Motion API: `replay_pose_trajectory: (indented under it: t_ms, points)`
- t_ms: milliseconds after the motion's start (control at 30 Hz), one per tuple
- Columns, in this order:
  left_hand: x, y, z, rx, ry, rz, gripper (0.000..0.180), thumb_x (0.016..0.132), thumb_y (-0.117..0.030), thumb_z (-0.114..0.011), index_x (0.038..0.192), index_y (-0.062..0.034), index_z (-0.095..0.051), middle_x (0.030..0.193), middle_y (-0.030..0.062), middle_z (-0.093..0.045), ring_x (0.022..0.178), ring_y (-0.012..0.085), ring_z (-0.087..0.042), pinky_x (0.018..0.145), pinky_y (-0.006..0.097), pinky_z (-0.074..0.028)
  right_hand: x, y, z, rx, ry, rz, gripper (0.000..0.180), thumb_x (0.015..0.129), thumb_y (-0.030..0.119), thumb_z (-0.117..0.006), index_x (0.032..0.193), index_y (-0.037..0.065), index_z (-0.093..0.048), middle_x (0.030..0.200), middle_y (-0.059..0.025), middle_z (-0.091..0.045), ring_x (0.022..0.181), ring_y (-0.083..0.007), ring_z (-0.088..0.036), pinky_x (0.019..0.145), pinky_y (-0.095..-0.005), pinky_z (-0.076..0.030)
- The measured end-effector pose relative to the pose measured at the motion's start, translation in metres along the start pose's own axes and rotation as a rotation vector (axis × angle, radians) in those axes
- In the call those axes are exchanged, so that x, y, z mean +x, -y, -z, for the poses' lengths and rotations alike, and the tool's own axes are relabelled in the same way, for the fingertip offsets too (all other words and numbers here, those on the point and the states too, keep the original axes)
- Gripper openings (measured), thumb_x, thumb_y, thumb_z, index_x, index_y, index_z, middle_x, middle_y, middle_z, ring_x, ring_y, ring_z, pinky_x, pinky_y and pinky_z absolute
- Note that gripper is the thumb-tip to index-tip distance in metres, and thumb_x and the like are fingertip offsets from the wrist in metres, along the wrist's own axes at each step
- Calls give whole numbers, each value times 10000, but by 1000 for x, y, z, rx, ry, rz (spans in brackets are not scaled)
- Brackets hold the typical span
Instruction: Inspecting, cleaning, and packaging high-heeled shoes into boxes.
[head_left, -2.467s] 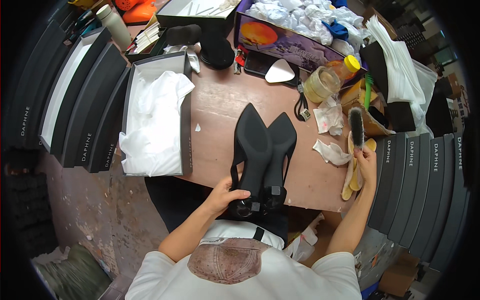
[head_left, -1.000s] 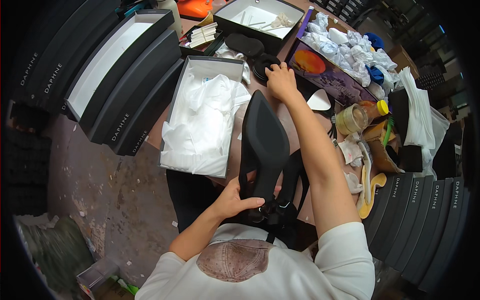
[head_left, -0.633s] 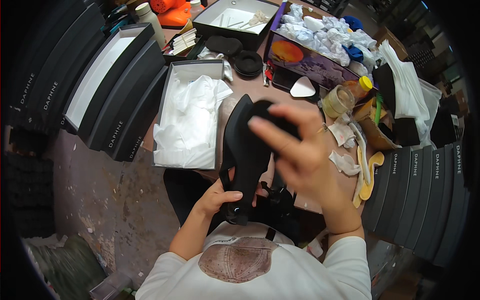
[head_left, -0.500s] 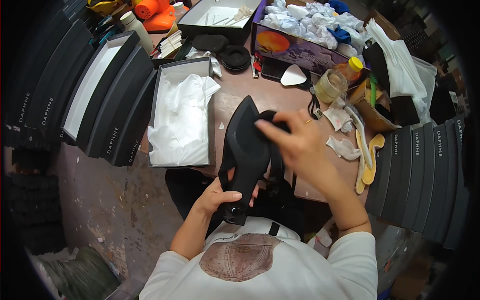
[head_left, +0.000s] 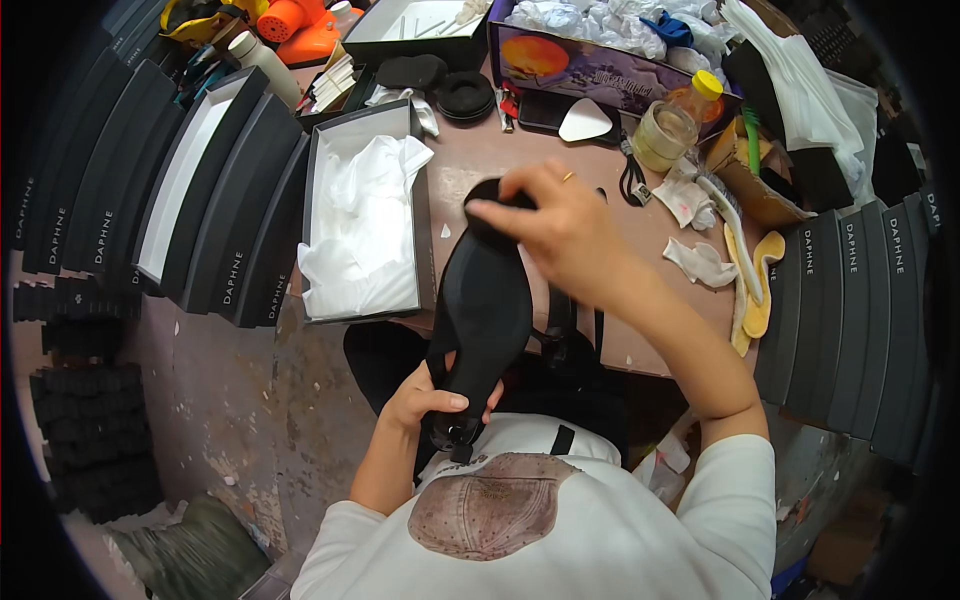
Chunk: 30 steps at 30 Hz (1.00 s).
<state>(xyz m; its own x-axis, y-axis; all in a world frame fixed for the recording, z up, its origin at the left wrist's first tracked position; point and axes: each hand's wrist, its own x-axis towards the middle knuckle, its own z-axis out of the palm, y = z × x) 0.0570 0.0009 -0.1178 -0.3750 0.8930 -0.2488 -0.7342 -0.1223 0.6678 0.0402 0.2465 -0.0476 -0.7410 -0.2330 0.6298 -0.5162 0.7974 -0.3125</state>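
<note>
A black pointed shoe [head_left: 482, 305] lies lengthwise before me, its long flat face up and toe pointing away. My left hand [head_left: 428, 398] is closed round its narrow heel end, thumb on top. At the toe, my right hand [head_left: 560, 225] pinches a black rounded pad [head_left: 490, 218] against the shoe. The pad covers the toe tip, and its exact kind is unclear. Beside the shoe, partly hidden under my right forearm, a second black strappy shoe [head_left: 560, 325] rests at the table edge.
Left of the shoe stands an open shoebox [head_left: 422, 270] with white tissue paper [head_left: 360, 225]. Black shoeboxes [head_left: 235, 215] line both sides. Farther back are a round black tin [head_left: 466, 97], a yellow-capped bottle [head_left: 690, 105] and a purple box [head_left: 560, 75] of crumpled paper. Yellow insoles [head_left: 765, 285] lie at right.
My right hand and the pad have moved left and farther away, from the side of the shoe onto its toe. The left hand keeps its hold; the view has shifted slightly.
</note>
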Motion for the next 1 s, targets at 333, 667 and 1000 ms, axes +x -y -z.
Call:
replay_pose_trajectory:
  t_ms: [333, 667, 1000]
  points:
    - [-10, -3, 3, -39, 22, -22, 538, 653, -156, -687, 1109, 59, -498, 847, 191, -594, 703, 230, -630, 632, 324, -541, -6, 53, -13, 163, 69, 49, 400, 640, -3, -615, 1006, 143, -682, 833, -62, -548, 747, -231, -562, 619, -320, -469]
    - [-21, -3, 4, -263, -2, -35, 575, 641, -114, -658, 1139, 82, -447, 835, 232, -573, 710, 273, -628, 579, 333, -536, -14, 50, 2, 151, 80, 142, 382, 573, 18, -620, 936, 93, -715, 797, -9, -541, 669, -166, -526, 585, -285, -453]
    - [-20, 22, 12, -609, 174, 68, 571, 632, -124, -637, 1132, 85, -455, 804, 244, -542, 652, 302, -612, 596, 343, -549, -23, -1, -16, 100, -16, -26, 415, 580, 4, -605, 957, 134, -720, 784, -32, -546, 678, -200, -517, 584, -311, -427]
